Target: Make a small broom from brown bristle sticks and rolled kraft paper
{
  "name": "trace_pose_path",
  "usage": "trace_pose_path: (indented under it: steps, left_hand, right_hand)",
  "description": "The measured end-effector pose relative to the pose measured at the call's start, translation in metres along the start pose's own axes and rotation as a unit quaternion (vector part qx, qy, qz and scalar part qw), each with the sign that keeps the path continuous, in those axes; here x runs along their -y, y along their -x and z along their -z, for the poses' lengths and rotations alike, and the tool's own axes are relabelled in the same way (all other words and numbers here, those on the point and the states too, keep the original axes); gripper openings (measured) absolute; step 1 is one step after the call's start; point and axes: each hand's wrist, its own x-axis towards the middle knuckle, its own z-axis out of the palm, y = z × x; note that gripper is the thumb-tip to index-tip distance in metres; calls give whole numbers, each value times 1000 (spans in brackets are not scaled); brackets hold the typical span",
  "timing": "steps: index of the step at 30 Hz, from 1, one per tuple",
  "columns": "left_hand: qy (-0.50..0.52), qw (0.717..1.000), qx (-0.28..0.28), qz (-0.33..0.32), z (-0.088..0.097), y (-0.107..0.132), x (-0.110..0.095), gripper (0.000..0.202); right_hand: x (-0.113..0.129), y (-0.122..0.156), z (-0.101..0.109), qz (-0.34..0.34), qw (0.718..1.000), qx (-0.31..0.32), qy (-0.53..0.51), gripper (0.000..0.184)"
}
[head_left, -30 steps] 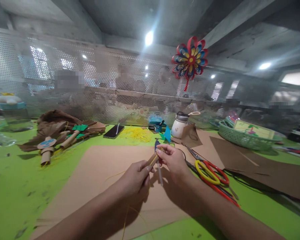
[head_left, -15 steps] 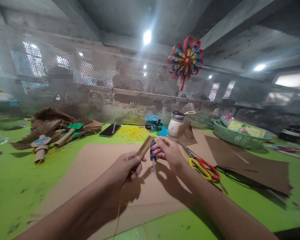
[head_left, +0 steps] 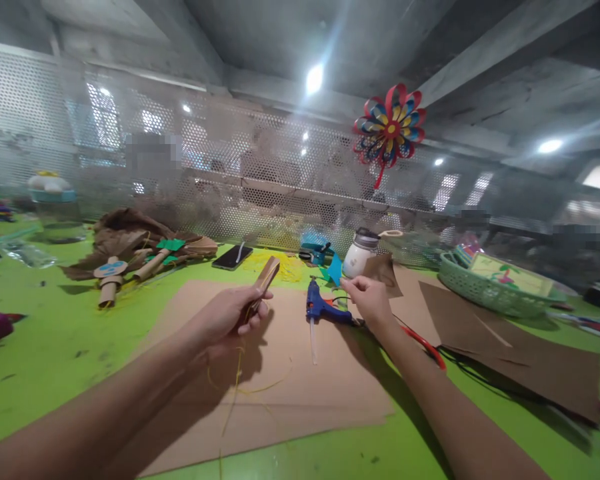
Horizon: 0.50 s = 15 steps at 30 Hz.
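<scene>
We hold a narrow brown paper strip (head_left: pixel 268 273) in the left hand (head_left: pixel 233 313), its fingers closed around the lower part and the free end angled up and away from us. Loose yellow strands (head_left: pixel 239 373) hang below this hand, over the large brown paper sheet (head_left: pixel 330 393) in front of us. We position the right hand (head_left: pixel 373 300) well apart from the strip, with thumb and forefinger drawn nearly together at the lower edge of a blue paper piece (head_left: pixel 335 269); we cannot tell whether they grip it. Between the hands is the blue glue gun (head_left: pixel 314 303), nozzle directed away from us, with a translucent glue stick (head_left: pixel 313 343) extending from its rear toward us. A red handle (head_left: pixel 425 343) shows beside the right forearm, which partly hides it. Behind the sheet, on the green table (head_left: pixel 45 400), we note a smartphone (head_left: pixel 230 259), a pile of yellow shreds (head_left: pixel 283 265) and a white jar (head_left: pixel 357 257) with a grey collar. To the left lie brown paper figures (head_left: pixel 110 272); to the right, a green basket (head_left: pixel 485 290) stands beside darker brown paper (head_left: pixel 530 347).
</scene>
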Motion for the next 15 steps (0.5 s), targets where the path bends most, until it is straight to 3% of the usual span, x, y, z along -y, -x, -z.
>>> trace_pose_path:
  steps: [5, 11, 15]
  left_hand:
    - [16, 1000, 11, 5, 8, -9, 32, 12]
    - [24, 999, 27, 1, 4, 2, 40, 15]
    - [7, 999, 34, 4, 0, 6, 38, 21]
  right_hand:
    - [-8, 6, -12, 48, 995, 68, 59, 21]
    - [-19, 15, -17, 128, 964, 173, 158, 41]
    - [-24, 24, -22, 149, 945, 196, 214, 48]
